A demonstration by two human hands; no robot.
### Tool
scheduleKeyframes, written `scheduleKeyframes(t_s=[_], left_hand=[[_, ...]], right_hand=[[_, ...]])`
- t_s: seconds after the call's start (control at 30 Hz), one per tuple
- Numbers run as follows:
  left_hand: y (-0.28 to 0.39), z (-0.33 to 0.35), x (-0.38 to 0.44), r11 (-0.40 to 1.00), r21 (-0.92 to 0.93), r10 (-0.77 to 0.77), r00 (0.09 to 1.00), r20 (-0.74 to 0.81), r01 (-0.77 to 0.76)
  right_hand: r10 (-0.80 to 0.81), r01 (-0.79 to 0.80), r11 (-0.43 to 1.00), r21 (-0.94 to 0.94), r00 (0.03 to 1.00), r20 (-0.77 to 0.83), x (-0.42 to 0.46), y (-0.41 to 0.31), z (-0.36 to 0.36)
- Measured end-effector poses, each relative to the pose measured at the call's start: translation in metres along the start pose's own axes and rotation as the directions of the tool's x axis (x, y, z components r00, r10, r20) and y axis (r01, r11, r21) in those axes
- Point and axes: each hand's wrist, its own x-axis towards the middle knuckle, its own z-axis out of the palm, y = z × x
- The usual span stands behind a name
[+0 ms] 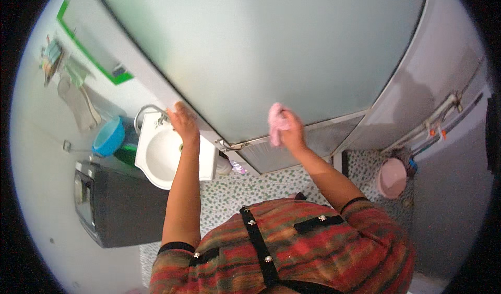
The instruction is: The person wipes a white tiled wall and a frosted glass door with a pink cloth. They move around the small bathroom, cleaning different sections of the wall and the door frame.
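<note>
My right hand holds a bunched pink cloth in front of the lower part of a large frosted glass door panel. Whether the cloth touches the glass cannot be told. My left hand is raised with nothing visible in it, at the white door frame on the panel's left side. Below that hand lies the white washbasin with its metal tap. A latch or handle sits at the panel's lower left corner.
At the left are a dark washing machine, a blue basin and a green-framed mirror. A pink bucket stands at the right, below wall pipes with orange-handled taps. The floor has a pebble pattern.
</note>
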Motion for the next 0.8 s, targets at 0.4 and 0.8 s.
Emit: scheduleKeyframes(t_s=[0.4,0.8], left_hand=[[0.061,0.005,-0.023,0.987,0.065,0.15,0.989,-0.003,-0.149],[0.06,-0.008,-0.03,0.992,0.086,0.085,0.995,0.059,-0.09]], right_hand=[[0.094,-0.12,0.986,-0.12,0.975,-0.202,0.046,-0.099,-0.013],[-0.215,0.245,0.962,-0.121,0.952,0.218,0.001,-0.167,0.111]])
